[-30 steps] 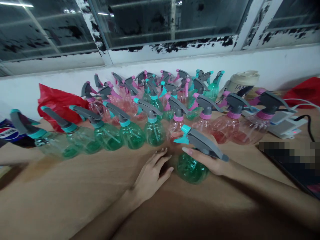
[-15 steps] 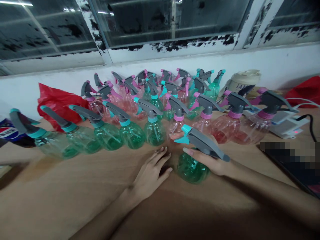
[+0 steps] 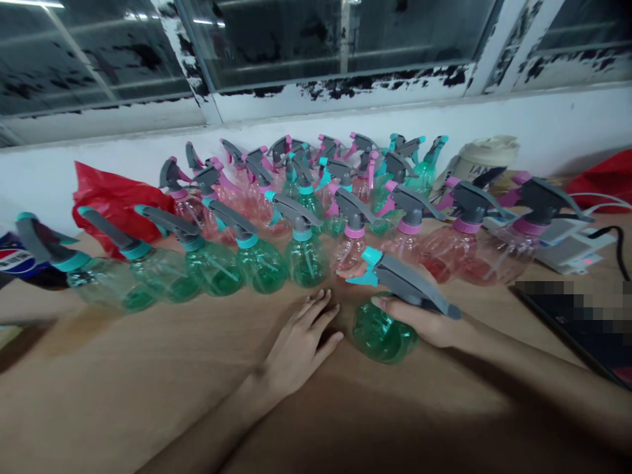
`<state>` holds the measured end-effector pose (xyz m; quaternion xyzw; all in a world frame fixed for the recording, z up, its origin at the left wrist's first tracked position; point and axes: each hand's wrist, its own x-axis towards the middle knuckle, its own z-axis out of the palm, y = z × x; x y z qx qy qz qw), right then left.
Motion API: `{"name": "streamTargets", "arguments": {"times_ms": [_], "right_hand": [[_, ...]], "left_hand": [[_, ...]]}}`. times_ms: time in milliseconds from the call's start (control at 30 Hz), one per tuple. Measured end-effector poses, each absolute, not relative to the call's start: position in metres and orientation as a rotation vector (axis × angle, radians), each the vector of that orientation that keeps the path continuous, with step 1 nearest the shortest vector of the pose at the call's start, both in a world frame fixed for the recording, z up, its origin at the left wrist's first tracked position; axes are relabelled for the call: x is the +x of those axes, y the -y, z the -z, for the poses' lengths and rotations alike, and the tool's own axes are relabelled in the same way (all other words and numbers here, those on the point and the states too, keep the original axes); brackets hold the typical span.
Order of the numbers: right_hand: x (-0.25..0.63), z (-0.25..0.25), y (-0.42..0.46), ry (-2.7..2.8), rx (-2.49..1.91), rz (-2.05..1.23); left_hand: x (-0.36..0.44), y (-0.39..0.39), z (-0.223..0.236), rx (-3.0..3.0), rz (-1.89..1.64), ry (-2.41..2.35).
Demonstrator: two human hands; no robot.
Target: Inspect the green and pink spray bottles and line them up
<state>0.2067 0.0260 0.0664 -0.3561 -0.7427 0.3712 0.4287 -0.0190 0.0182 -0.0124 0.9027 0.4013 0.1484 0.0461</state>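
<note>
My right hand (image 3: 419,322) grips a green spray bottle (image 3: 382,332) with a grey trigger head and teal nozzle, standing on the wooden table (image 3: 148,382) just in front of the rows. My left hand (image 3: 299,342) lies flat on the table beside that bottle, fingers stretched out, holding nothing. Behind both hands stands a front row of green bottles (image 3: 261,263) to the left and pink bottles (image 3: 439,253) to the right, with several more bottles (image 3: 316,171) packed behind them up to the wall.
A red plastic bag (image 3: 113,201) lies at the back left near a Pepsi label (image 3: 17,260). A white tub (image 3: 481,161), a white power strip (image 3: 567,247) with cables, another red bag (image 3: 602,174) and a dark flat item (image 3: 592,329) sit at the right.
The view and the held bottle have shifted slightly right; both hands keep nearly the same pose.
</note>
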Motion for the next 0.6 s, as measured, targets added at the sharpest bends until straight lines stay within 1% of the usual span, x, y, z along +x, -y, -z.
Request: {"name": "streamTargets", "arguments": {"times_ms": [167, 400, 600], "right_hand": [[0.2079, -0.0633, -0.0269, 1.835, -0.904, -0.846], [0.2084, -0.0650, -0.0258, 1.841, -0.870, -0.922], [0.2096, -0.0573, -0.0275, 1.839, -0.857, -0.866]], "left_hand": [[-0.0190, -0.0183, 0.0116, 2.740, -0.461, -1.230], [-0.0189, -0.0192, 0.0108, 2.722, -0.469, -1.217], [-0.0191, -0.0193, 0.0117, 2.728, -0.496, -1.211]]}}
